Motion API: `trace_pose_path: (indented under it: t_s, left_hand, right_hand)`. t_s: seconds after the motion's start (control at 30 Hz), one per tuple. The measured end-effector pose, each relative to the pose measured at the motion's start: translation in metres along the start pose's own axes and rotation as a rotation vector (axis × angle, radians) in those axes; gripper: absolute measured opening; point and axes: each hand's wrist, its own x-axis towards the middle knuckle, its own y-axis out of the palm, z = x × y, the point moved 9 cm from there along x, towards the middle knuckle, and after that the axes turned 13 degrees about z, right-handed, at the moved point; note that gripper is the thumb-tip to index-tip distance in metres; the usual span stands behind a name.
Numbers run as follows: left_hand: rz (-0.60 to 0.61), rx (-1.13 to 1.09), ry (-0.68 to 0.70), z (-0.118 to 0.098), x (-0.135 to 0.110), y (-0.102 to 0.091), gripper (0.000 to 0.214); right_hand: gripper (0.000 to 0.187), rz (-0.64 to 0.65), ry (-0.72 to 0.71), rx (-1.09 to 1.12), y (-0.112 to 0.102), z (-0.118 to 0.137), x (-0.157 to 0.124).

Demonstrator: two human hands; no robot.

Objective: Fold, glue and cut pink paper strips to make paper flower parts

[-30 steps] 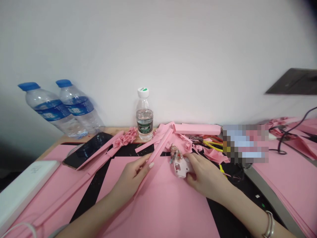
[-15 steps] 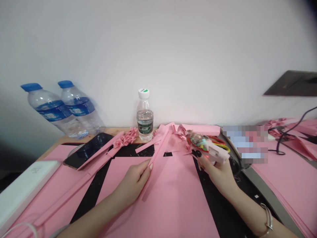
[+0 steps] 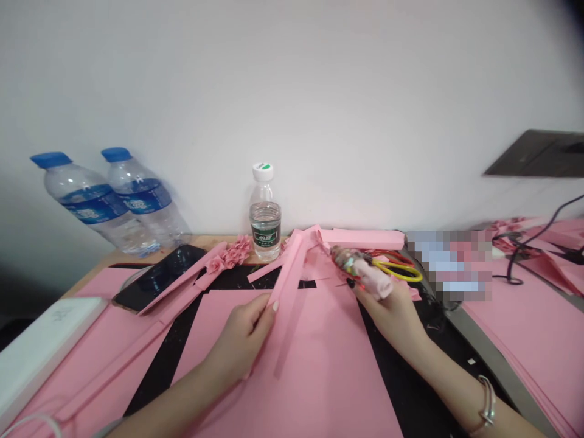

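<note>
My left hand (image 3: 241, 340) pinches a long pink paper strip (image 3: 288, 286) that runs up and away over a large pink paper sheet (image 3: 314, 371). My right hand (image 3: 396, 316) is closed round a small pink glue gun (image 3: 365, 272), held just above the table with its decorated tip pointing left and up. Yellow and red scissors (image 3: 396, 264) lie right behind the glue gun. Small folded pink paper roses (image 3: 230, 254) sit in a row beyond my left hand.
A small water bottle (image 3: 265, 213) stands at the wall, with two bigger blue-capped bottles (image 3: 109, 201) at the left. A black phone (image 3: 159, 277), a white power bank (image 3: 43, 350), more pink strips, pink sheets (image 3: 529, 328) and a black cable (image 3: 524, 255) lie around.
My right hand lifted the glue gun off the pink sheet and carried it right, then turned it leftward. My left hand kept its hold on the strip and shifted slightly.
</note>
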Motion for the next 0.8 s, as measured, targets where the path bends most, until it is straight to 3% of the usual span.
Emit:
trace_pose_path:
  t_s: [0.1, 0.2, 0.3, 0.53, 0.8]
  left_hand:
    - [-0.077, -0.171, -0.024, 0.003, -0.002, -0.008, 0.039]
    - [-0.028, -0.365, -0.053, 0.008, 0.000, -0.003, 0.042]
    - [0.022, -0.429, -0.049, 0.010, 0.001, 0.002, 0.049]
    - [0.073, -0.377, -0.059, 0.012, 0.002, 0.009, 0.058]
    - [0.148, -0.333, -0.170, 0.020, 0.002, 0.017, 0.052]
  right_hand:
    - [0.014, 0.160, -0.084, -0.330, 0.013, 0.011, 0.000]
    - [0.015, 0.339, -0.138, -0.450, 0.033, 0.014, -0.004]
    - [0.012, 0.424, -0.205, -0.499, 0.044, 0.019, -0.008]
    - [0.014, 0.484, -0.269, -0.473, 0.051, 0.025, -0.012]
    - [0.009, 0.474, -0.155, -0.316, 0.050, 0.011, -0.009]
